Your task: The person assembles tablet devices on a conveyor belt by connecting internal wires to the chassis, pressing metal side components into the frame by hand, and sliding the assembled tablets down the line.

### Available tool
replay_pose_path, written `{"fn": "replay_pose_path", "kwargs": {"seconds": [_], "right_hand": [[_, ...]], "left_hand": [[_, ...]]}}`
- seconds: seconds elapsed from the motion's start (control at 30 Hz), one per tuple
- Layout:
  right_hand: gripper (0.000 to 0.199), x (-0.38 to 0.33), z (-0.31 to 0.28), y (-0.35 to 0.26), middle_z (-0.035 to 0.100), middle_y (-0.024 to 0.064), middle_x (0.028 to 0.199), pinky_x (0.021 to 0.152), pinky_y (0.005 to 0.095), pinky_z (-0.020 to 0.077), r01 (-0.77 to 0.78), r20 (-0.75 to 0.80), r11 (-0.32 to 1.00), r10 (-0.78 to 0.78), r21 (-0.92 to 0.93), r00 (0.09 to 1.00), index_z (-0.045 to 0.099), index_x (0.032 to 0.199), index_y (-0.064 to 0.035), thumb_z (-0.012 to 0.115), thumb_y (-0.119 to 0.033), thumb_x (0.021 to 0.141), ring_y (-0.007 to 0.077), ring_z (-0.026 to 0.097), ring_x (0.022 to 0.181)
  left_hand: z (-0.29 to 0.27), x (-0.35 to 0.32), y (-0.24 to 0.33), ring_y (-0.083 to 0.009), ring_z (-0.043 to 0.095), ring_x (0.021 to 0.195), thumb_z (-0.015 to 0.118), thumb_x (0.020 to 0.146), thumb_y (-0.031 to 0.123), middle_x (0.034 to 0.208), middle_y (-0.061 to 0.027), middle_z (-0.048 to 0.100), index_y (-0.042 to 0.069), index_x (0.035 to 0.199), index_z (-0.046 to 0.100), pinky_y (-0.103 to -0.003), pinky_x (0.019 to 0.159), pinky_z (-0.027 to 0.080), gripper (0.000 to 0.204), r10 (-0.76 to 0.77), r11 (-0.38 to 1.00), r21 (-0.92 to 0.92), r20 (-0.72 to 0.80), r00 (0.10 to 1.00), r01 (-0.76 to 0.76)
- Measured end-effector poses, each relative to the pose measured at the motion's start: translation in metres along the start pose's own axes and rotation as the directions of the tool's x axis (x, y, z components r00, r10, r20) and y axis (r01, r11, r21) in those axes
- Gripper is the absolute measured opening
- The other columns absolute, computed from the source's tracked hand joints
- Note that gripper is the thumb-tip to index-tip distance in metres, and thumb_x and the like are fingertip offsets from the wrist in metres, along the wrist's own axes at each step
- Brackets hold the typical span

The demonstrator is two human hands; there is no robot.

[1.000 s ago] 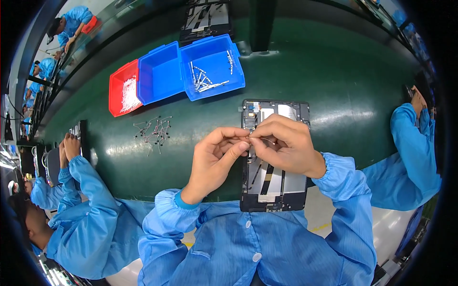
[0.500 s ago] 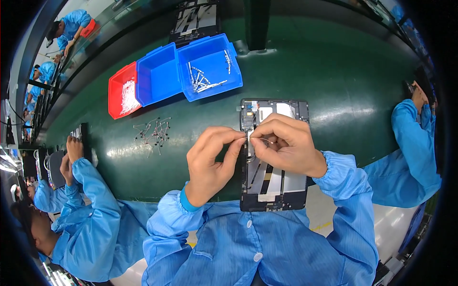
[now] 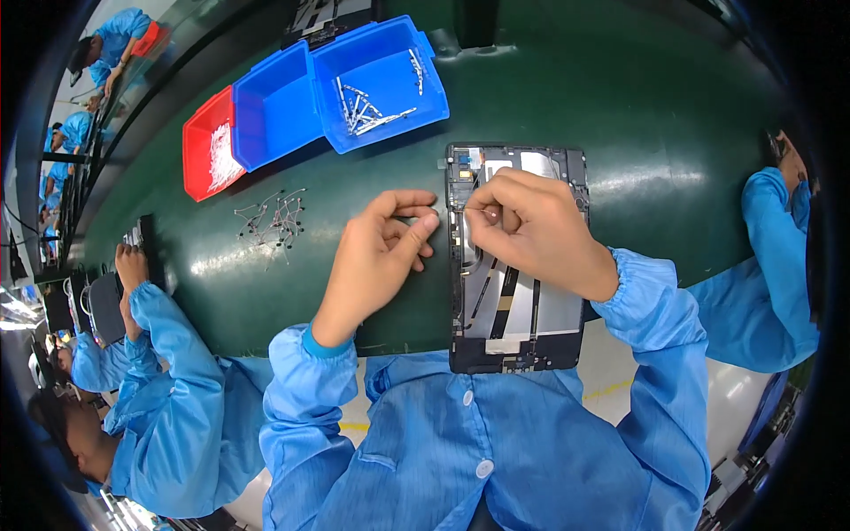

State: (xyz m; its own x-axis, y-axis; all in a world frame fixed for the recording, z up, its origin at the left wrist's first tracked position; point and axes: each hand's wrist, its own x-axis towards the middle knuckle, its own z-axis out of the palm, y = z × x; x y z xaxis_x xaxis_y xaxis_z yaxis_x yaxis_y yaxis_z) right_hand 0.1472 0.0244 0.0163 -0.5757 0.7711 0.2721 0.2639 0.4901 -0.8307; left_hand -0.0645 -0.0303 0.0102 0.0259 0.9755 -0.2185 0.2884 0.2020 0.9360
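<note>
Fingers (image 3: 412,198) now: left hand (image 3: 374,258) loosely parted, right hand (image 3: 542,227) pinched together; coverless tablet (image 3: 556,320) at the left hand's three o'clock, under the right; and that thin wire (image 3: 493,213) in the pinch could snap if tugged sideways!

1. Green bench (image 3: 682,208), kinda shiny.
2. Opened-up tablet (image 3: 562,296) on it, bottom end poking past the near edge.
3. Messy bunch of thin wires (image 3: 282,223) off to the left.
4. Red bin (image 3: 197,146) plus two blue bins (image 3: 276,106), side by side, farther back.
</note>
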Motion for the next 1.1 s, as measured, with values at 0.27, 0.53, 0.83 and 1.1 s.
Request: {"fn": "replay_pose_path", "kwargs": {"seconds": [0.27, 0.53, 0.83, 1.1], "right_hand": [[0.009, 0.002, 0.006, 0.010, 0.059, 0.0100, 0.075, 0.056, 0.0308, 0.0495, 0.025, -0.009, 1.000, -0.025, -0.001, 1.000, 0.062, 0.084, 0.0003, 0.070, -0.001, 0.079, 0.0195, 0.061, 0.063], [0.010, 0.002, 0.007, 0.014, 0.059, 0.0092, 0.077, 0.056, 0.0298, 0.0509, 0.026, 0.009, 0.999, -0.026, -0.034, 1.000, 0.062, 0.085, 0.0003, 0.070, -0.001, 0.080, 0.0176, 0.061, 0.065], [0.009, 0.002, 0.006, 0.014, 0.059, 0.0100, 0.075, 0.056, 0.0325, 0.0505, 0.034, 0.004, 0.999, -0.034, -0.028, 0.999, 0.062, 0.084, -0.0003, 0.069, -0.002, 0.080, 0.0221, 0.062, 0.064], [0.009, 0.001, 0.006, 0.015, 0.060, 0.0108, 0.076, 0.056, 0.0329, 0.0508, 0.032, 0.012, 0.999, -0.032, -0.018, 0.999, 0.061, 0.084, 0.0001, 0.069, -0.001, 0.080, 0.0231, 0.063, 0.065]], "left_hand": [[0.000, 0.015, 0.004, -0.0086, 0.063, 0.062, 0.067, 0.094, 0.010, 0.085, -0.0072, 0.065, -0.004, 0.104, 0.061, -0.021, 0.050, 0.049, 0.019, -0.202, 0.933, -0.274, 0.140, 0.969, 0.234], [0.002, 0.019, 0.009, -0.0079, 0.062, 0.058, 0.069, 0.092, 0.009, 0.082, -0.0065, 0.065, -0.004, 0.099, 0.063, -0.021, 0.047, 0.048, 0.015, -0.232, 0.935, -0.245, 0.122, 0.965, 0.256], [0.003, 0.020, 0.011, -0.0078, 0.061, 0.057, 0.069, 0.092, 0.008, 0.073, -0.0050, 0.065, -0.003, 0.095, 0.063, -0.021, 0.045, 0.049, 0.013, -0.238, 0.940, -0.221, 0.115, 0.964, 0.259], [0.002, 0.024, 0.013, -0.0092, 0.063, 0.060, 0.067, 0.090, 0.002, 0.078, -0.0063, 0.066, -0.004, 0.094, 0.062, -0.021, 0.046, 0.051, 0.008, -0.244, 0.938, -0.218, 0.143, 0.959, 0.271]]}}
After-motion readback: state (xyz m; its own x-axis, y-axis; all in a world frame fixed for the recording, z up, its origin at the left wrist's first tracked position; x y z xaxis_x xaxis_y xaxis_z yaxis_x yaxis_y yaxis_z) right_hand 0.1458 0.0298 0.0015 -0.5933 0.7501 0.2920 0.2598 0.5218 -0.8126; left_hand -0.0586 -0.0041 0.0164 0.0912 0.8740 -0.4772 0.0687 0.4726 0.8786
